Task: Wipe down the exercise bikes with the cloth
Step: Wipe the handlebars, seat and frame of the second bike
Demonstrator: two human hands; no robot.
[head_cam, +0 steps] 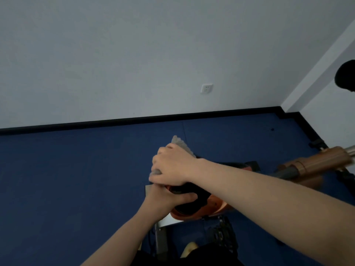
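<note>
An exercise bike with an orange and black body [217, 206] stands below me on the blue floor. My right hand [172, 166] holds a grey cloth [179, 144] bunched under its palm and presses it onto the top of the bike. The cloth's corner sticks out past the knuckles. Just below, my left hand [165, 200] grips a black part of the bike [190, 206], thumb wrapped over it. Most of the cloth is hidden under my right hand.
A brown handlebar grip [317, 162] on a metal tube reaches in from the right. A white wall with a socket [206, 88] and black skirting runs behind. A dark round object [345, 75] sits at the right edge. The bike's grey frame post [161, 240] stands near my legs.
</note>
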